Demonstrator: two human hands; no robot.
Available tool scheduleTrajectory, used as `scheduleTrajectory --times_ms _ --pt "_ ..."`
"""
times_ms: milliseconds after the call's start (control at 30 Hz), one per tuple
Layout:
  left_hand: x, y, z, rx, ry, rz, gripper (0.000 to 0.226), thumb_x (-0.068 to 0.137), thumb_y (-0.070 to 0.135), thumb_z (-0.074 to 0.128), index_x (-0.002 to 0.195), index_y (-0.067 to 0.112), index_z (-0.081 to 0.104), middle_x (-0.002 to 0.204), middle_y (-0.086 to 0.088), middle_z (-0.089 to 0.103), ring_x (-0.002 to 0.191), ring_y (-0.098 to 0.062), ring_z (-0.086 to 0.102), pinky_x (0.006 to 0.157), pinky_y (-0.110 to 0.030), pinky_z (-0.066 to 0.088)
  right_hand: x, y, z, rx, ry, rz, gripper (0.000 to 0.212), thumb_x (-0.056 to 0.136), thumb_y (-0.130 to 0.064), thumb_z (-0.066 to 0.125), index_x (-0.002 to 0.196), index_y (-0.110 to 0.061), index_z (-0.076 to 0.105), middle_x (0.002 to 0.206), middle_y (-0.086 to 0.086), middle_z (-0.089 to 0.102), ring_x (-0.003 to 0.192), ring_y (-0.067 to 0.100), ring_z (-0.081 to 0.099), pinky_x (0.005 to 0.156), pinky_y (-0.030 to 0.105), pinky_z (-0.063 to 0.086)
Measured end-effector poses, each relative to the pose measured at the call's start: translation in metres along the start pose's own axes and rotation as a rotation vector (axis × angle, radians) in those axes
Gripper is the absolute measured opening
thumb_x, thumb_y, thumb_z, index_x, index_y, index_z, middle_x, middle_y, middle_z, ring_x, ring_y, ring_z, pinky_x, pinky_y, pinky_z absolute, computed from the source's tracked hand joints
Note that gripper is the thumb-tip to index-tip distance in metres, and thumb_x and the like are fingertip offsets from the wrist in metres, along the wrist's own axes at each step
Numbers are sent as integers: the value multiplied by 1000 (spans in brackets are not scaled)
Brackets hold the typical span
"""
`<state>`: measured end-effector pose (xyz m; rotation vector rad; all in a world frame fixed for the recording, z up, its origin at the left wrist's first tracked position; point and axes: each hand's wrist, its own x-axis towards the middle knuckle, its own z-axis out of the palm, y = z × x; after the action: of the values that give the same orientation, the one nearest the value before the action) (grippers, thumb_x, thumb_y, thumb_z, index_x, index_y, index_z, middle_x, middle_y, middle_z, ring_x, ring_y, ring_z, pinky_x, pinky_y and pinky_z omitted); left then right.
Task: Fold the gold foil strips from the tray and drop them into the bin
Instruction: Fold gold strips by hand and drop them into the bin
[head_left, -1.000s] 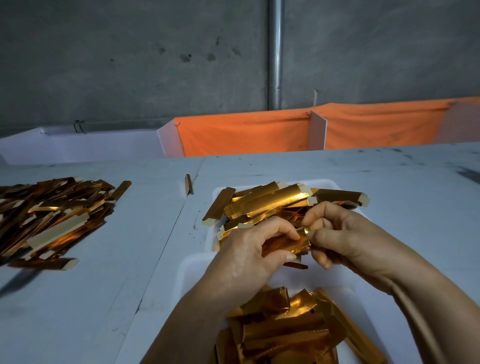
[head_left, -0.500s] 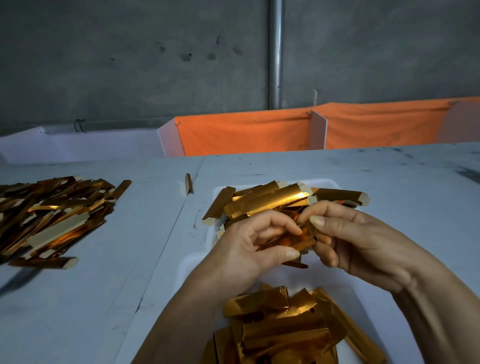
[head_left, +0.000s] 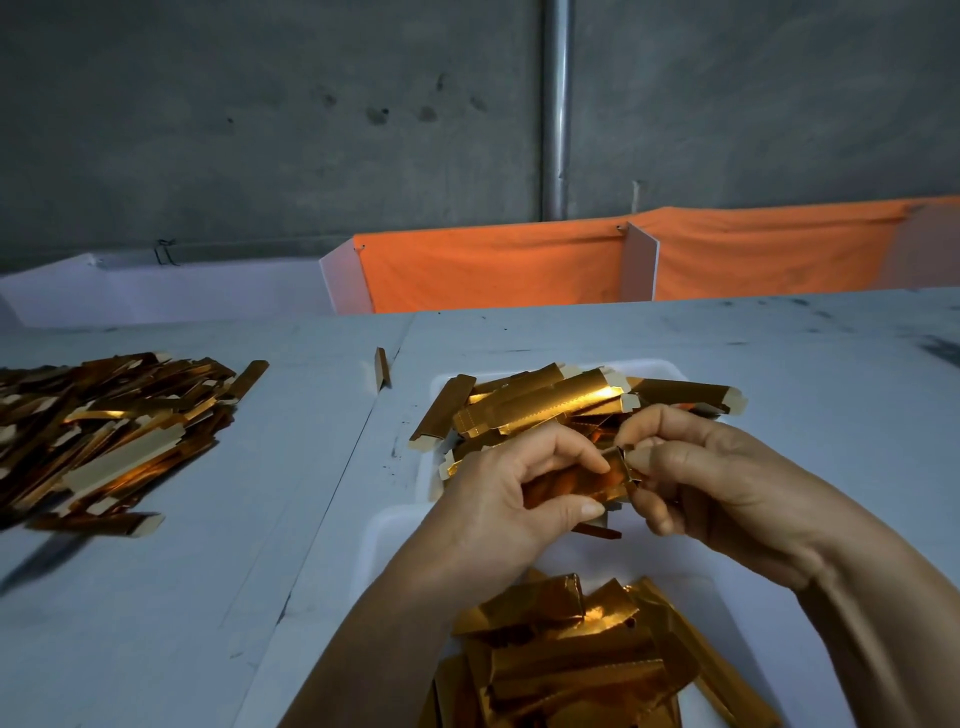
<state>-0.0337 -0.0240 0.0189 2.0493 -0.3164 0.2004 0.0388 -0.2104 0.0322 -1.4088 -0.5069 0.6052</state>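
**Folding one strip between two hands, end flap now turned in**

Pinching the same gold foil strip (head_left: 576, 480) as half a second ago, the two hands have shifted their hold. The left hand (head_left: 506, 501) has slid up so that its thumb and forefinger clamp the strip near its right end, where before they held it lower and more loosely. The right hand (head_left: 711, 480) has brought its fingertips (head_left: 641, 460) in against that end, and a short flap now stands up there, bent away from the strip's face. I judge the fold to be underway but unfinished: the strip is above the bin (head_left: 727, 613), not yet released into it.

The strip's long axis runs roughly left to right, tilted a little so the end by the right hand sits higher than the end buried in the left palm. Its shiny face turns up toward the camera; the left end is hidden by the fingers.

Beyond both hands, the tray (head_left: 670, 370) holds a heap of unfolded strips (head_left: 540, 408). Below the wrists, the bin carries folded pieces (head_left: 566, 654). Far out from the left hand, a loose pile of strips (head_left: 104, 431) lies on the counter (head_left: 260, 519), well apart from the work.
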Motion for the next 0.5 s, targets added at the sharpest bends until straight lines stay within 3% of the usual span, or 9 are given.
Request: scheduleTrajectory --times_ms 133,233,400,500 --pt "-1 -1 0 104 3 11 33 87 24 66 104 50 54 112 24 60 110 7 51 89 -22 51 2 3 2 -129 47 -18 13 90 2 52 92 -8 60 62 10 50 48 14 50 48 20 44" --pt "-1 -1 1 110 4 14 32 87 24 66 104 49 55 113 22 60 112 3 53 90 -24 51 1 1 2 -170 48 -15 16 89 4 50 94 -8 60 62 12 50 47 14 49 48 19 43" --pt "-1 -1 2 135 32 12 37 86 25 68 105 52 50 112 27 62 112 10 50 90 -16 45 -2 0 2 -104 54 25 18 90 6 49 95 -7 60 61 10 51 45 14 49 46 20 43" --pt "-1 -2 3 186 35 13 37 85 23 68 105 50 53 112 25 62 109 11 51 88 -14 47 -2 -1 4 -278 41 -1 21 87 10 52 96 -7 59 60 9 53 46 15 52 45 18 43"
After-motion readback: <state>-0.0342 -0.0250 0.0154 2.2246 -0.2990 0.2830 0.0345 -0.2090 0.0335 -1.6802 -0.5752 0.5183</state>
